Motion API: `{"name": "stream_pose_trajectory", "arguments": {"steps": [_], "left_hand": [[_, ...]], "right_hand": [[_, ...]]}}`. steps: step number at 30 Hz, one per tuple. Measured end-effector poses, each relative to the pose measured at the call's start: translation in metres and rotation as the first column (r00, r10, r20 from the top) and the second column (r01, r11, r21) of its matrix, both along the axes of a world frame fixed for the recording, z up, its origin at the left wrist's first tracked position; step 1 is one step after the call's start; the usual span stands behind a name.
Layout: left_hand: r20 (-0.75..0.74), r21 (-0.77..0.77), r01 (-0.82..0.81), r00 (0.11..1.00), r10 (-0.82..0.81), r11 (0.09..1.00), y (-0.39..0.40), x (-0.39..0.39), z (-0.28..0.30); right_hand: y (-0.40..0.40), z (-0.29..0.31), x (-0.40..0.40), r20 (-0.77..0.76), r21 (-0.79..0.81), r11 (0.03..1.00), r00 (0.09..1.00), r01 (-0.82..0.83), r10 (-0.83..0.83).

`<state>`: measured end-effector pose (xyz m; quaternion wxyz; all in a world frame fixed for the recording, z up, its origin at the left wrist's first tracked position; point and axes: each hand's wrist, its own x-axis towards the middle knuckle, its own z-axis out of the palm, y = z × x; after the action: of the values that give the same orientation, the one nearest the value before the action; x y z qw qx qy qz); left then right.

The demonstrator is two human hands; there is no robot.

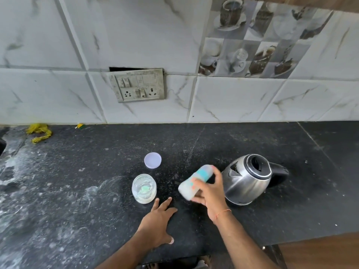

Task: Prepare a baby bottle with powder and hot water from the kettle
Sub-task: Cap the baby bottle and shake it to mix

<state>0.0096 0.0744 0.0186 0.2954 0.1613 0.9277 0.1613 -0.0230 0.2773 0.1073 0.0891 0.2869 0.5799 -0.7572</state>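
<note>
My right hand grips the baby bottle, a pale bottle with teal and orange markings, held tilted and motion-blurred above the black counter. The steel kettle with its black handle stands just right of the bottle, lid open. An open clear jar with white powder and a green scoop inside stands to the left. Its pale round lid lies flat behind it. My left hand rests on the counter just in front of the jar, fingers spread, holding nothing.
A switch and socket panel is on the tiled wall behind. A yellow rag lies at the back left by the wall. White powder smears mark the counter's left side. The counter's edge and a wooden floor show at the lower right.
</note>
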Motion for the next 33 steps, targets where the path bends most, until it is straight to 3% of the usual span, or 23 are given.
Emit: {"name": "stream_pose_trajectory", "arguments": {"steps": [1, 4, 5, 7, 8, 12, 15, 19, 22, 25, 27, 29, 33], "left_hand": [[0.001, 0.005, -0.007, 1.000, 0.007, 1.000, 0.001, 0.001, 0.000], [0.005, 0.010, -0.006, 1.000, 0.006, 1.000, -0.001, 0.003, 0.002], [0.008, 0.004, -0.004, 1.000, 0.003, 1.000, -0.001, 0.002, 0.002], [0.005, 0.001, -0.003, 1.000, 0.003, 1.000, 0.001, 0.001, 0.001], [0.002, 0.009, -0.017, 1.000, 0.017, 1.000, 0.002, 0.001, 0.001], [0.023, 0.020, -0.013, 1.000, 0.013, 1.000, -0.001, 0.001, 0.002], [0.013, 0.030, -0.015, 1.000, 0.015, 0.999, 0.001, 0.000, 0.001], [0.026, 0.023, -0.008, 1.000, 0.008, 1.000, -0.001, 0.001, 0.002], [0.022, 0.027, -0.018, 1.000, 0.018, 0.999, 0.002, -0.001, 0.000], [0.022, 0.022, -0.019, 1.000, 0.018, 1.000, 0.000, 0.000, 0.001], [0.027, 0.011, -0.006, 1.000, 0.006, 1.000, -0.001, -0.001, 0.001], [0.023, 0.020, -0.014, 1.000, 0.014, 1.000, 0.002, -0.001, 0.000], [0.027, 0.012, 0.002, 1.000, -0.002, 1.000, 0.000, -0.001, 0.002]], "right_hand": [[0.004, -0.001, -0.002, 0.000, -0.030, 0.998, 0.999, 0.048, -0.048], [0.000, 0.004, -0.002, 0.096, -0.117, 0.992, 0.994, -0.036, 0.047], [-0.002, 0.002, -0.002, 0.094, -0.065, 0.994, 0.991, -0.089, 0.095], [0.000, -0.003, 0.000, 0.002, 0.018, 1.000, 1.000, -0.016, 0.016], [0.001, -0.006, -0.002, 0.002, -0.026, 0.999, 0.999, 0.032, -0.032], [-0.006, -0.005, 0.000, 0.053, 0.016, 0.988, 0.987, -0.153, 0.152], [0.002, -0.007, -0.003, -0.004, -0.014, 0.999, 0.999, 0.037, -0.037], [-0.002, -0.005, 0.001, 0.065, 0.003, 0.995, 0.992, -0.105, 0.104], [0.007, -0.011, 0.001, 0.015, -0.025, 0.998, 0.998, 0.066, -0.065], [0.004, -0.008, 0.003, 0.142, -0.145, 0.989, 0.990, 0.016, 0.005], [0.001, -0.011, 0.005, 0.080, -0.060, 0.998, 0.997, -0.013, 0.018], [0.005, -0.014, 0.004, 0.033, -0.063, 0.993, 0.995, 0.095, -0.093], [0.001, -0.010, 0.002, 0.134, -0.151, 0.988, 0.989, -0.039, 0.059]]}}
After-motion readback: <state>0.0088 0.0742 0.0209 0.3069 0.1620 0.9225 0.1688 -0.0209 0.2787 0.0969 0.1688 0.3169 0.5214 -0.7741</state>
